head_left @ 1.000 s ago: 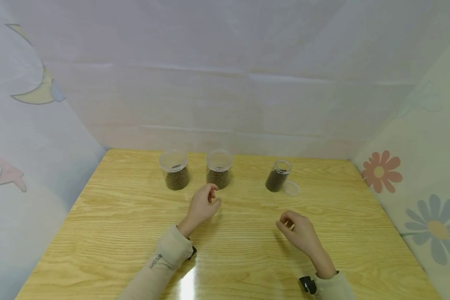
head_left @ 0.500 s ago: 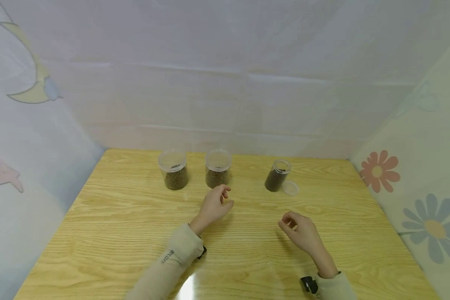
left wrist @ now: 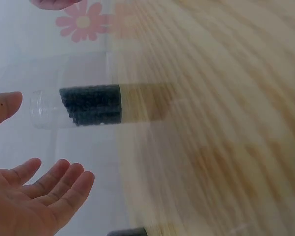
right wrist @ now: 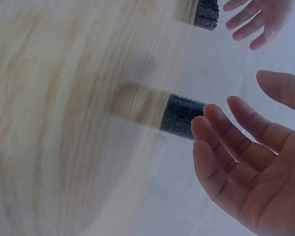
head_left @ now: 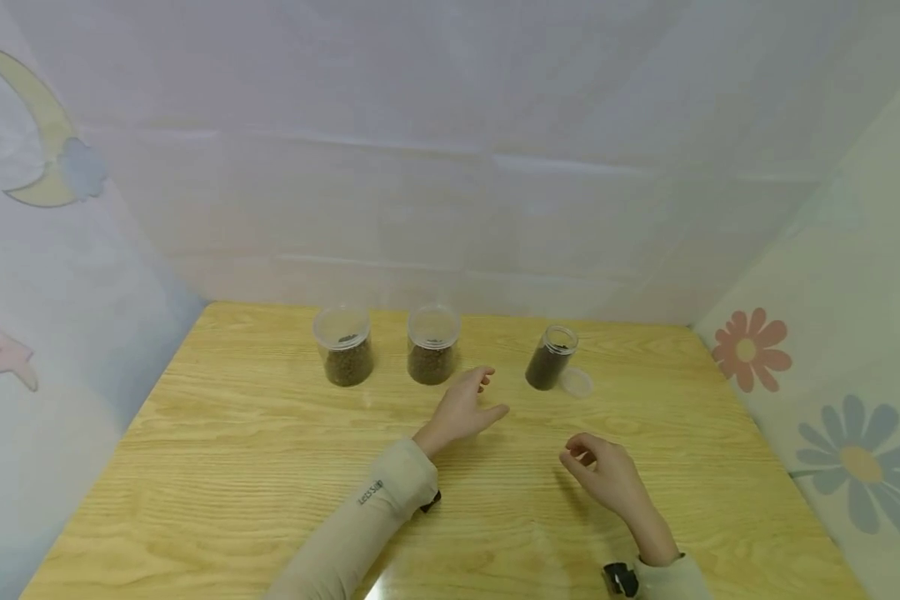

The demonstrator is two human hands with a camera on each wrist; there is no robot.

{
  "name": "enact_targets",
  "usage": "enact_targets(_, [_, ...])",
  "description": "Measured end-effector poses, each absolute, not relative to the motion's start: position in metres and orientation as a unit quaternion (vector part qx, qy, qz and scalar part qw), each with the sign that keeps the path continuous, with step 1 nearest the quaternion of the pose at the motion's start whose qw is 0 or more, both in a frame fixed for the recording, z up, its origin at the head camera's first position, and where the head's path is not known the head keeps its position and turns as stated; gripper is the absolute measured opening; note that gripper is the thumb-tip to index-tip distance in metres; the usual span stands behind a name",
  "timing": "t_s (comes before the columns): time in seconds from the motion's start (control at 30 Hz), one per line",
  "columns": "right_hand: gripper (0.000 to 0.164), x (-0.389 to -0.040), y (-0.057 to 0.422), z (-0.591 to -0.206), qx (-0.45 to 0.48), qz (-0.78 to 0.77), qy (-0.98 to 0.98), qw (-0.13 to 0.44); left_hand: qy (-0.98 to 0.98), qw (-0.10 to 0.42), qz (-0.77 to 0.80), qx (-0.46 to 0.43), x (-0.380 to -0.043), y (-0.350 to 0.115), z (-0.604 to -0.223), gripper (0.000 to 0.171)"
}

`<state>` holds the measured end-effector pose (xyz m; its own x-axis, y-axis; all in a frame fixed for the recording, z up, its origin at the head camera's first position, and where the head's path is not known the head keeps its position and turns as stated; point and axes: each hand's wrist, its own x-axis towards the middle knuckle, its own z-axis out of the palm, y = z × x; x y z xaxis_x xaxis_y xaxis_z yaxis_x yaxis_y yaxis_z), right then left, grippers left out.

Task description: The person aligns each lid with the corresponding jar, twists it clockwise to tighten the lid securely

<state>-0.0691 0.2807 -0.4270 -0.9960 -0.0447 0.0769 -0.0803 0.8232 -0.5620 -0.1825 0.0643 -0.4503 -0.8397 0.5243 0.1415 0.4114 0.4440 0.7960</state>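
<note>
My left hand (head_left: 463, 408) hovers over the table, fingers loosely extended and thumb apart, holding nothing. Ahead of it to the right stands a narrow clear jar (head_left: 546, 367), partly filled with dark granules and uncovered at the top. In the left wrist view that jar (left wrist: 92, 104) appears beyond the gap between thumb and fingers. A small translucent lid (head_left: 577, 382) lies flat beside the jar's base. My right hand (head_left: 607, 475), fingers relaxed and bent, is nearer the front edge and touches nothing. In the right wrist view its fingers partly cover the narrow jar (right wrist: 179, 115).
Two wider clear jars, a left one (head_left: 348, 364) and a middle one (head_left: 432, 362), stand toward the back of the wooden table (head_left: 217, 450), each partly filled with brown granules. Printed fabric (head_left: 450, 208) hangs behind the table and along both sides.
My left hand has moved right, from in front of the middle wide jar toward the narrow jar, and its fingers have spread. My right hand has barely moved. The head view has shifted slightly.
</note>
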Motion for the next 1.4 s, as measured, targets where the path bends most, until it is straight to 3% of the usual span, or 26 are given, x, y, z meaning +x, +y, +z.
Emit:
enact_targets(0.3, [0.020, -0.071, 0.287, -0.427, 0.044, 0.292, -0.954, 0.042, 0.847, 0.087, 0.447, 0.276, -0.203, 0.093, -0.452, 0.074])
enact_targets(0.8, [0.027, -0.074, 0.296, -0.422, 0.040, 0.282, -0.958, 0.027, 0.854, 0.057, 0.454, 0.249, -0.222, 0.122, -0.477, 0.078])
enact_targets(1.4, [0.031, -0.089, 0.311, -0.422, 0.038, 0.250, -0.967, 0.026, 0.829, 0.097, 0.504, 0.220, -0.244, 0.144, -0.471, 0.090])
